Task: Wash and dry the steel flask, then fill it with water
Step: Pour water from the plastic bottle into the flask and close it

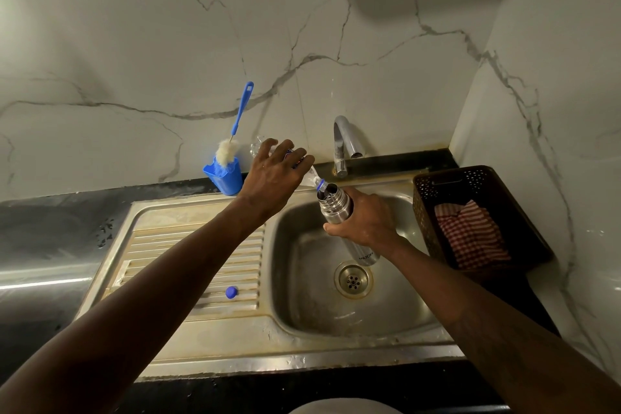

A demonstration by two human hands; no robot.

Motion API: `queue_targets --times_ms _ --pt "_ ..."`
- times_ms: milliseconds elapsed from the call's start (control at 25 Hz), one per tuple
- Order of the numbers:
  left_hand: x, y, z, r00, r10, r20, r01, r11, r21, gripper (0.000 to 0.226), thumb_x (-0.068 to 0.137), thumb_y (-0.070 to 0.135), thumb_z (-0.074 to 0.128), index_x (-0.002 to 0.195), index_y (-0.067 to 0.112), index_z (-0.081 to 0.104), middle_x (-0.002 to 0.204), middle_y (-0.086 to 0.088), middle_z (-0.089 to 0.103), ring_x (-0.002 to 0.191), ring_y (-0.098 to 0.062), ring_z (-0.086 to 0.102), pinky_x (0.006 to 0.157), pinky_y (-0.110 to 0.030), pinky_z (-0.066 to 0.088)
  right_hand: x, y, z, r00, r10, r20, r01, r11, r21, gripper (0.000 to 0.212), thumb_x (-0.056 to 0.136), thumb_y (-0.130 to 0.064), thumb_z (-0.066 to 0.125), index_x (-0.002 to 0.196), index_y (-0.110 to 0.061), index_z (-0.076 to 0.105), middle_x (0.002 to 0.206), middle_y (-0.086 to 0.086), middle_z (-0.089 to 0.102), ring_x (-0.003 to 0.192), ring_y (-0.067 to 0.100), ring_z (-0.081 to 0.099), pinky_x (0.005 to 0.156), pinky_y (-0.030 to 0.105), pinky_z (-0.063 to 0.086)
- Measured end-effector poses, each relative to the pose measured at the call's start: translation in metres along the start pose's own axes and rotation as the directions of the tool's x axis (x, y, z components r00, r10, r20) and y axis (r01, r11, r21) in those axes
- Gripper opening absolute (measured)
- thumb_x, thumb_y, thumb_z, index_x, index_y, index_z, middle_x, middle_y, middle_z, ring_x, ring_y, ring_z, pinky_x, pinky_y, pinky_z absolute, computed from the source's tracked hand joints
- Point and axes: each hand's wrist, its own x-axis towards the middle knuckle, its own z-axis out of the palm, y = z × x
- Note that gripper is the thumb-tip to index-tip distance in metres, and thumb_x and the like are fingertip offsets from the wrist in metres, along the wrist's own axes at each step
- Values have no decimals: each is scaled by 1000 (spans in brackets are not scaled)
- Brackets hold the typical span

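Observation:
My right hand (364, 222) grips the steel flask (336, 203) around its middle and holds it tilted above the sink basin (302, 279), open mouth up and to the left. My left hand (274, 171) grips a clear plastic bottle (311, 178), tipped so its blue-ringed neck meets the flask's mouth. Most of the bottle is hidden behind my left hand. A small blue cap (231, 292) lies on the ribbed drainboard (188, 255).
A chrome tap (344, 144) stands behind the basin. A blue holder (225, 176) with a blue-handled bottle brush (240, 118) sits at the wall. A dark perforated basket (426, 205) holding a red checked cloth (470, 232) stands right of the sink. Black counter surrounds it.

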Motion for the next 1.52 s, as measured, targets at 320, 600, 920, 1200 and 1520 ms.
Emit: queue_targets --times_ms 320,600,920,1200,1520 --pt "-2 -1 -1 1000 8 -22 -7 1000 29 60 77 12 87 132 14 64 130 -11 68 123 -35 60 108 -55 42 0 -2 1 1000 4 -4 -4 1000 -2 75 62 -68 83 125 -32 62 108 -7 77 92 13 72 87 32 58" --pt "-2 -3 -3 1000 17 -23 -16 998 57 63 75 14 90 133 15 66 133 -10 68 126 -35 61 111 -54 40 1 -4 3 1000 -1 2 1 1000 2 75 63 -67 83 125 -32 62 108 -6 76 93 14 72 86 31 56" --pt "-2 -5 -1 996 50 -74 -44 997 71 56 79 10 86 131 14 67 134 -12 68 128 -36 60 113 -53 36 1 -7 5 1000 28 12 -28 1000 4 74 59 -70 81 121 -33 63 104 -7 77 91 14 71 86 33 57" --pt "1 -5 -4 990 81 -120 -73 995 65 55 80 12 86 131 14 67 136 -13 67 130 -37 59 114 -54 39 2 -8 7 998 35 46 -36 999 11 74 58 -72 79 119 -33 61 103 -8 76 90 14 71 88 39 59" --pt "0 -3 3 963 157 -221 -142 987 80 46 87 8 73 132 12 67 136 -14 66 129 -38 60 116 -54 37 1 -6 9 999 43 32 -44 999 21 74 57 -71 80 118 -34 61 102 -8 76 90 13 72 87 40 60"
